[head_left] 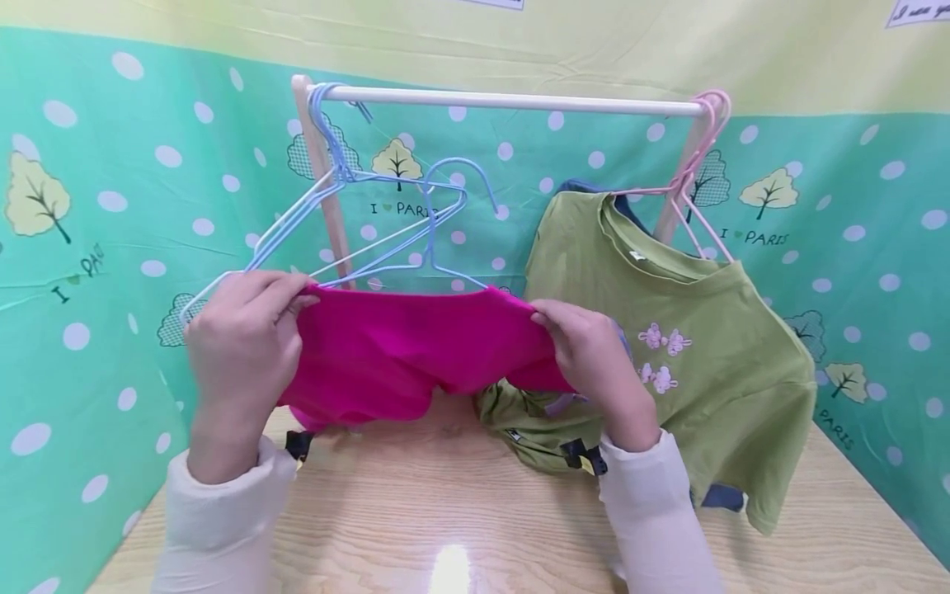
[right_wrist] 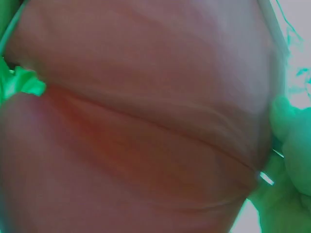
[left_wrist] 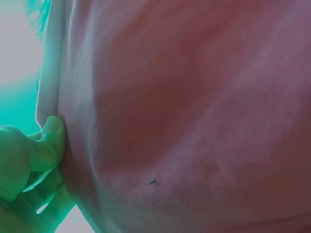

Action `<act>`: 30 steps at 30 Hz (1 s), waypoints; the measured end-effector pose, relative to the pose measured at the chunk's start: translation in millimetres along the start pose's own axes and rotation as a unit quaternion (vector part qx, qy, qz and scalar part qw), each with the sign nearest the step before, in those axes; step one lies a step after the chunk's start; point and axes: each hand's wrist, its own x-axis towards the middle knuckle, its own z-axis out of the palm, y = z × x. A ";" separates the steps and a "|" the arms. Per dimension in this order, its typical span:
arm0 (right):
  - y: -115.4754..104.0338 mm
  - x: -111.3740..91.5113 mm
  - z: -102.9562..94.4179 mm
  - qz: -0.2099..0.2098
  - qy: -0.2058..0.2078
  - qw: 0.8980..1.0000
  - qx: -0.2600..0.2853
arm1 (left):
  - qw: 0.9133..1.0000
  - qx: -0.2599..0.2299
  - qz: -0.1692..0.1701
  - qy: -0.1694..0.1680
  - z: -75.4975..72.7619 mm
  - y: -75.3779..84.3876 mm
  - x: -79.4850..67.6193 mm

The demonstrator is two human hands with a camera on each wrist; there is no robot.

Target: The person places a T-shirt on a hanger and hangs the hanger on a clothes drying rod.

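A magenta garment (head_left: 416, 338) is stretched between my two hands, its upper edge nearly level. My left hand (head_left: 248, 338) pinches its left upper corner between thumb and fingers. At the opposite corner, my right hand (head_left: 594, 351) pinches the cloth the same way. A blue hanger (head_left: 430, 227) rises from behind the top edge, its hook free of the rail; the lower part is hidden by the cloth. Both wrist views are filled with the cloth, with the left thumb (left_wrist: 53, 136) pressed on its border. The garment's exact kind cannot be told.
A white-railed rack (head_left: 512, 101) stands behind. Several blue hangers (head_left: 326, 124) hang at its left end. On the right, a green T-shirt (head_left: 668, 289) hangs on pink hangers (head_left: 690, 173), with dark blue cloth behind it. Below is a wooden table (head_left: 371, 528); a patterned curtain (head_left: 89, 371) surrounds everything.
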 end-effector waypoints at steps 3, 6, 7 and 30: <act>0.7 -1.0 -5.7 0.014 -0.042 0.997 0.057 | 1.000 -0.005 0.002 -0.002 -0.8 -1.9 0.2; 1.6 -1.7 -8.8 0.024 -0.064 0.993 0.095 | 1.000 -0.007 0.000 -0.009 -1.4 -2.7 -0.1; 1.9 -1.6 -8.9 0.023 -0.066 0.992 0.102 | 1.000 -0.008 -0.001 -0.011 -1.7 -3.1 -0.2; 3.3 -1.1 -11.3 0.025 -0.111 0.992 0.061 | 0.999 0.005 -0.039 -0.025 -15.2 -27.0 1.2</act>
